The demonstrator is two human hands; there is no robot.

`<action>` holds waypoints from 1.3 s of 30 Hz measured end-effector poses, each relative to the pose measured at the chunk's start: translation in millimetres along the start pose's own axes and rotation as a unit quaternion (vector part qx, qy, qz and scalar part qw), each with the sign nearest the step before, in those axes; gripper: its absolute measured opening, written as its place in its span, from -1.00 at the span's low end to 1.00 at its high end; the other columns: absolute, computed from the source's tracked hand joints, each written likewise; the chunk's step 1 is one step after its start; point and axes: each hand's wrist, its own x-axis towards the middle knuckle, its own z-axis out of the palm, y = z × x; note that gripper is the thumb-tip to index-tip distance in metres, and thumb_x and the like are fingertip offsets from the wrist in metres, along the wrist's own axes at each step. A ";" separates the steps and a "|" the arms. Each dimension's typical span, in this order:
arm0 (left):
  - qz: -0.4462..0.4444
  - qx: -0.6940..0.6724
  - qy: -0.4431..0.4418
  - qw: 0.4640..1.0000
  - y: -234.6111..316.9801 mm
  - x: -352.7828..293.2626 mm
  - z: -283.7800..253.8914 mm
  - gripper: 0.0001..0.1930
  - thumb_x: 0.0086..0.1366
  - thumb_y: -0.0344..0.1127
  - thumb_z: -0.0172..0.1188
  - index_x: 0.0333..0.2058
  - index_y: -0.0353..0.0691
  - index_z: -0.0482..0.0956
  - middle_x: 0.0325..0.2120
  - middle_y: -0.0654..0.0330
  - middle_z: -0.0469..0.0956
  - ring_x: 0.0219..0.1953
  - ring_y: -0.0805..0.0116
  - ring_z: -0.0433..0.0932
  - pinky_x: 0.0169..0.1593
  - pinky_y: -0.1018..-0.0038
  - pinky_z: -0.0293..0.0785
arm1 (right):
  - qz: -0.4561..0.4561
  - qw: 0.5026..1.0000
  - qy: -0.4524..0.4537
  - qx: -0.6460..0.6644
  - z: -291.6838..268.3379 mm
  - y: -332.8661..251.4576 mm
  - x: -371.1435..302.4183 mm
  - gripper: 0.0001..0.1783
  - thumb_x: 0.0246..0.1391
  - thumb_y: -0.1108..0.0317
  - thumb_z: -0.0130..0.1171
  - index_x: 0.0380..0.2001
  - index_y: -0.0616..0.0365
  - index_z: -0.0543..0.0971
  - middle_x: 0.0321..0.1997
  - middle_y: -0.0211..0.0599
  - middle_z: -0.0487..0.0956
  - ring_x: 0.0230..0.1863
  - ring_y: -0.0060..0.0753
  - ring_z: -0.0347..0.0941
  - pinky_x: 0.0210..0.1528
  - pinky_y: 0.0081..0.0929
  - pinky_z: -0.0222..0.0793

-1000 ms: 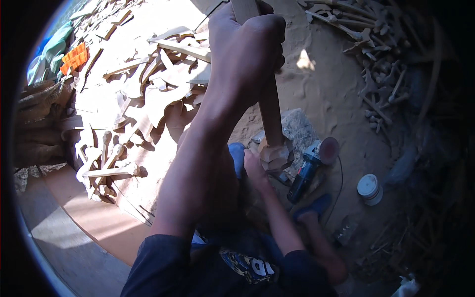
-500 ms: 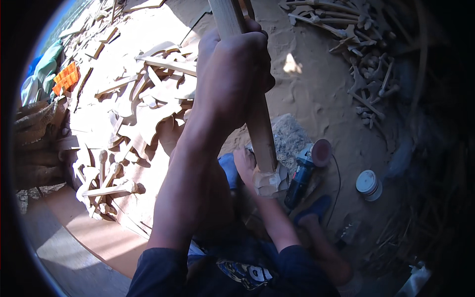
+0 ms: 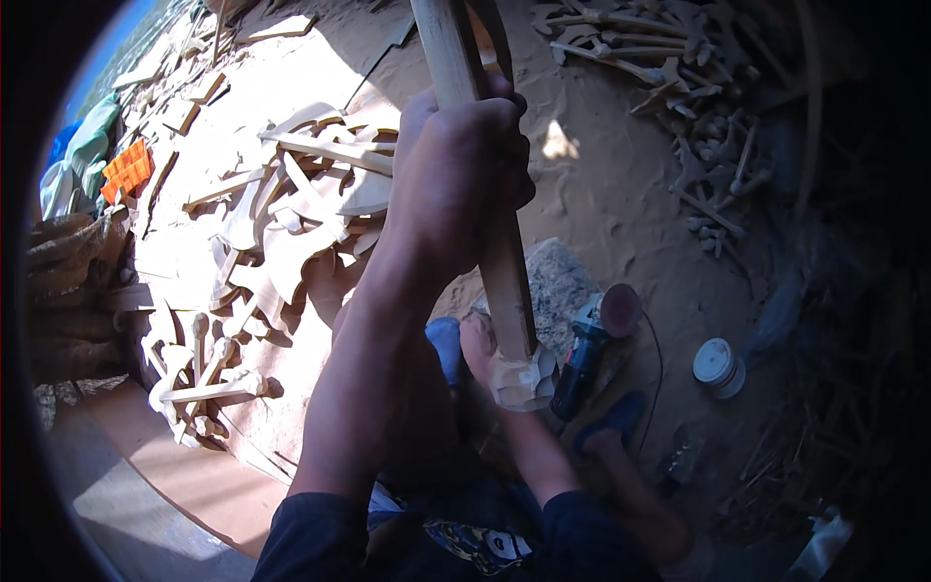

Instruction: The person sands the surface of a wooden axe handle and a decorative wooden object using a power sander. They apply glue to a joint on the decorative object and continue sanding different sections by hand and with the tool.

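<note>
My left hand (image 3: 465, 175) is closed around a long pale squared stick (image 3: 505, 286), which looks like wood. A faceted, carved knob forms its lower end, and its upper end runs out at the top of the view. Lower down, behind the stick, my right hand (image 3: 477, 341) is beside a rough grey stone (image 3: 558, 291); its fingers are mostly hidden. Right of the knob, an angle grinder (image 3: 587, 351) leans by the stone with its round disc facing up.
Heaps of pale carved pieces (image 3: 301, 213) lie left on sunlit sand, with more (image 3: 669, 48) at the upper right. A white lidded tub (image 3: 716, 365) stands to the right, past the grinder's cable (image 3: 661, 378). My sandalled foot (image 3: 616, 419) is below the grinder. An orange slatted object (image 3: 127, 172) sits far left.
My left hand and the stick have dropped slightly in the view, the knob shifting a little down and left. The grinder, stone and tub also appear slightly shifted as the view moves.
</note>
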 end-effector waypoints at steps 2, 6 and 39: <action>-0.008 0.027 -0.009 1.000 -0.6 -1.8 0.6 -0.78 0.24 -0.41 0.10 -0.12 -0.18 0.42 -0.47 0.33 0.34 -0.62 0.54 0.27 -0.54 0.51 0.24 | -0.002 0.999 -0.035 0.013 -11.0 -9.3 -14.5 -0.95 0.22 0.48 0.19 -0.32 0.19 0.62 -0.34 -0.16 0.63 -0.30 -0.02 0.66 -0.23 -0.21 0.59; 0.001 0.092 0.009 0.996 1.9 -6.6 -2.8 -0.81 0.26 -0.40 0.08 -0.14 -0.18 0.45 -0.51 0.32 0.35 -0.62 0.57 0.27 -0.52 0.55 0.25 | -0.028 0.987 -0.121 0.106 -102.3 -62.5 -52.3 -0.94 0.22 0.49 0.20 -0.34 0.20 0.63 -0.36 -0.17 0.63 -0.31 -0.03 0.66 -0.25 -0.21 0.59; 0.172 0.036 0.094 0.980 -62.1 -21.6 72.4 -0.87 0.20 -0.53 0.11 -0.27 -0.32 0.39 -0.62 0.23 0.38 -0.68 0.47 0.36 -0.60 0.50 0.32 | 0.060 0.911 0.408 -0.013 -380.0 -71.6 -74.8 -0.42 0.05 0.23 0.44 0.15 0.16 0.62 0.39 0.20 0.34 0.37 0.34 0.26 0.32 0.19 0.30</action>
